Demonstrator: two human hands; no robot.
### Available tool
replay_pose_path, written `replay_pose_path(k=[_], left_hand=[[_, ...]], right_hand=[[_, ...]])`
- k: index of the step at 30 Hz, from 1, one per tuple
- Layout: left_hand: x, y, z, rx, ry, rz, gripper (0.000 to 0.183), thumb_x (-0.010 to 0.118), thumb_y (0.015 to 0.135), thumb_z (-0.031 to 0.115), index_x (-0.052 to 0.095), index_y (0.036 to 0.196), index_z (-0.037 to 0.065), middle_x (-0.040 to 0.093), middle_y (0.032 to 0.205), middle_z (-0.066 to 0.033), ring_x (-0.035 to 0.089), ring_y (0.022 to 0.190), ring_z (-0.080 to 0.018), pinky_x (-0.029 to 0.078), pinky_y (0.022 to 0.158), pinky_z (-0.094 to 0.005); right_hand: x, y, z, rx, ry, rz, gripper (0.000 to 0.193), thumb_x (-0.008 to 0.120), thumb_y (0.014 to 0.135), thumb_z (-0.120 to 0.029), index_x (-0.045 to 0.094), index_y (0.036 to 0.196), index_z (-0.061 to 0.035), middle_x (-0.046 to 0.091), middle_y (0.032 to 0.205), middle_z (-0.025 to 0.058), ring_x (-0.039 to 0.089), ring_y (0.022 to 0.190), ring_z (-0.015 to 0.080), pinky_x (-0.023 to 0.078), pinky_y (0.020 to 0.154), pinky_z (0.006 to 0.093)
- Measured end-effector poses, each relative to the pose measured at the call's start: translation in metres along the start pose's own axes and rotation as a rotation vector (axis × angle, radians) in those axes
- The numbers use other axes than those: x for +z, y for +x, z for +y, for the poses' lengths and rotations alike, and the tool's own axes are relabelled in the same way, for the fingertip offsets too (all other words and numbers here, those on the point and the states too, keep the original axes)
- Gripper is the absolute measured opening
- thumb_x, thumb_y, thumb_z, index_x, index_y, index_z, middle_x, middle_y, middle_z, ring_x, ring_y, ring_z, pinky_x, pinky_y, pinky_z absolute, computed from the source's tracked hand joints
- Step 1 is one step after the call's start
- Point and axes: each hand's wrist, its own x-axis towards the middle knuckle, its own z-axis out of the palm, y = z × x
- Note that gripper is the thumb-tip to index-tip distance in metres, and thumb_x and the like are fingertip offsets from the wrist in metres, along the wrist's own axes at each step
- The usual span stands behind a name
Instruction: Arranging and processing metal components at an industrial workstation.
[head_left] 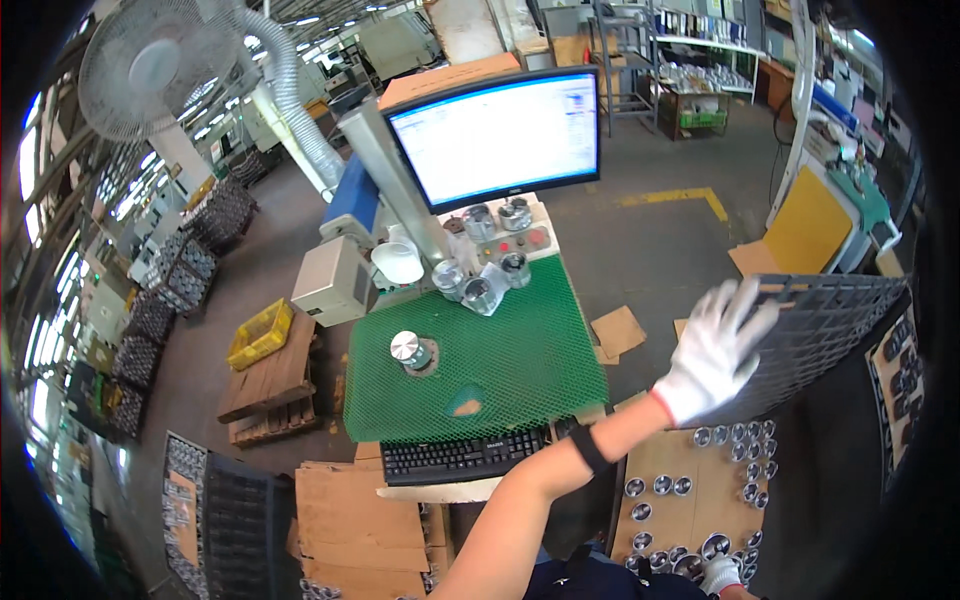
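Note:
My left arm point(520, 500), with a black band around it, reaches across to the right. My left hand point(708, 355), in a white glove, has its fingers spread in front of the top corner of a black plastic grid panel point(825, 330). I cannot tell whether it touches the panel. At the lower right edge, my right hand point(722, 574), also gloved, is closed at a shiny round metal cup-shaped part point(716, 546); its fingers are partly hidden. Several similar metal parts point(662, 485) stand on a cardboard sheet point(690, 515) around it.
A green mesh mat point(500, 350) covers the bench, with a metal cylinder point(406, 348) on it. Several metal parts stand behind, below a lit monitor point(500, 140). A black keyboard point(460, 457) lies at the front. Cardboard sheets point(360, 520) and a wooden pallet point(270, 380) are left.

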Motion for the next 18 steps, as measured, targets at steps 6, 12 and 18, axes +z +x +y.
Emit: replay_pose_path(k=[6,12,18], left_hand=[[-0.115,-0.192,-0.047,-0.071,-0.042,-0.294,0.055,0.073,0.074,0.018,0.058,0.125,0.008,0.055,0.129,-0.0187,0.057,0.115,-0.0384,0.049,0.095,-0.0493],[-0.304,-0.367,-0.074,-0.888,0.399,-0.531,0.046,0.069,0.078,0.025,0.062,0.122,0.013,0.059,0.131,-0.0158,0.059,0.117,-0.0356,0.048,0.098,-0.0483],[-0.404,-0.440,-0.078,-1.261,0.757,-0.319,0.046,0.071,0.080,0.030,0.066,0.121,0.010,0.064,0.126,-0.0171,0.062,0.111,-0.0348,0.048,0.097,-0.0471]], right_hand=[[-0.044,0.027,-0.072,0.030,-0.215,0.080,0.074,0.082,0.059,-0.050,0.066,0.124,-0.0187,0.069,0.105,0.0223,0.067,0.102,0.0371,0.055,0.089,0.0430],[-0.220,0.092,-0.246,-0.421,0.014,0.274,0.066,0.081,0.061,-0.037,0.065,0.120,-0.0153,0.068,0.101,0.0234,0.066,0.094,0.0426,0.055,0.084,0.0486],[-0.343,0.224,-0.393,-0.450,-0.028,0.426,0.046,0.080,0.061,-0.028,0.070,0.100,-0.0068,0.070,0.094,0.0217,0.070,0.088,0.0390,0.057,0.081,0.0450]])
